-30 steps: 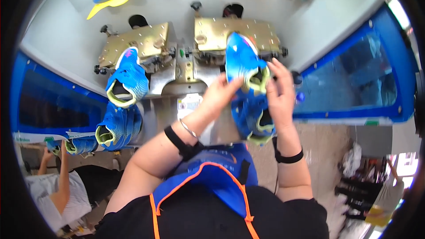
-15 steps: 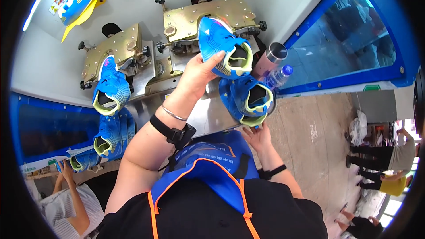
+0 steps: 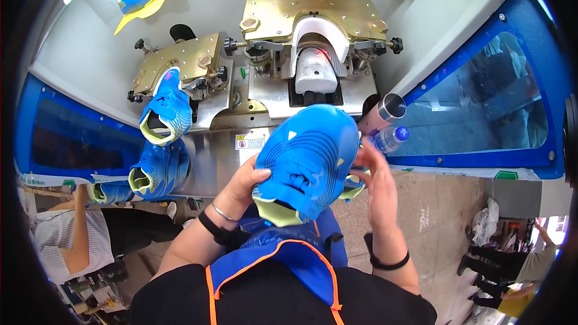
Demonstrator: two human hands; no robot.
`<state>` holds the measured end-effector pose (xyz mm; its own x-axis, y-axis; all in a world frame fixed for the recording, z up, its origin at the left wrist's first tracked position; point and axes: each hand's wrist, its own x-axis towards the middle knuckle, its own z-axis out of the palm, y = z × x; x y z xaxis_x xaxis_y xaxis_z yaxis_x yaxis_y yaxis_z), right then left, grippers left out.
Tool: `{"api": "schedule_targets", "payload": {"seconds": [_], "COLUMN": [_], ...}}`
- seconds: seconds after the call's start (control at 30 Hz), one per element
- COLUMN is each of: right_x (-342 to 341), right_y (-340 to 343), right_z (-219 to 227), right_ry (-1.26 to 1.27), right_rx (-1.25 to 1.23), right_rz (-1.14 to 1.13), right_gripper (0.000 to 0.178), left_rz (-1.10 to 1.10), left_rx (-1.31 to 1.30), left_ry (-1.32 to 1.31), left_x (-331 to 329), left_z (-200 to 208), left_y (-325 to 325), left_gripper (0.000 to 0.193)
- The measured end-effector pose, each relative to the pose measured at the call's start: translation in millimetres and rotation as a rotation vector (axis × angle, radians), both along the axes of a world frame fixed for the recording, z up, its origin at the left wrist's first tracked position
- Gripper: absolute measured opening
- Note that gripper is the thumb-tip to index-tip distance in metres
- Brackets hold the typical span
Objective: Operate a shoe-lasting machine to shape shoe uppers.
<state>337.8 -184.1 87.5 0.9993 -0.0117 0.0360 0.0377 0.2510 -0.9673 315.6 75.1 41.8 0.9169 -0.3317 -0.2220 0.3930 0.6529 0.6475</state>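
A blue shoe (image 3: pixel 307 159) with dark wavy lines and a pale-green lining is raised in front of me, its toe pointing away. My left hand (image 3: pixel 244 179) grips it by the left side near the heel, the thumb on the upper. My right hand (image 3: pixel 378 183) is at the shoe's right edge, fingers bent and apart; whether the fingertips touch it I cannot tell. Behind the held shoe, the pale-green collar of another shoe (image 3: pixel 354 188) peeks out, mostly hidden. Beyond stands a press with a brass-coloured plate (image 3: pixel 313 12), a white curved pad (image 3: pixel 337 39) and a bare metal form (image 3: pixel 316 72).
On the left, a blue shoe (image 3: pixel 167 108) sits at a second press (image 3: pixel 177 60), with more shoes (image 3: pixel 158 171) below it. A pink tumbler (image 3: pixel 385 111) and a plastic bottle (image 3: pixel 390 138) stand right. Blue window panels flank both sides. Another person (image 3: pixel 69 235) works at lower left.
My left hand has brought the shoe away from the right press toward me, uncovering the form. My right hand has risen from beside the lower shoes to the held shoe's right edge.
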Motion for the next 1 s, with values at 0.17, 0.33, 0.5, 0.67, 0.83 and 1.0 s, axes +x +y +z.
{"api": "schedule_targets", "payload": {"seconds": [0.17,0.33,0.5,0.67,0.83,1.0], "right_x": [54,77,95,140,147,151], "right_y": [41,72,87,73,83,97], "right_z": [38,27,27,61,59,33], "right_ry": [0.024,-0.556,-0.697,-0.782,-0.565,-0.498], "right_rx": [-0.100,-0.738,-1.066,-1.159,-1.202,-1.499], "right_rz": [0.235,0.023,-0.129,-0.191,0.046,0.162], "right_gripper": [0.019,0.011,0.011,0.017,0.034,0.055], "left_rz": [0.000,-0.093,-0.122,0.034,0.139,0.202], "left_rx": [0.080,0.040,0.048,-0.192,-0.371,-0.394], "left_ry": [-0.041,-0.032,0.093,0.140,0.239,0.249], "left_x": [-13,-21,3,72,113,118], "left_z": [-3,-16,-21,-17,-16,-14], "left_y": [19,30,14,-19,-42,-51], "left_gripper": [0.070,0.063,0.051,0.035,0.032,0.038]}}
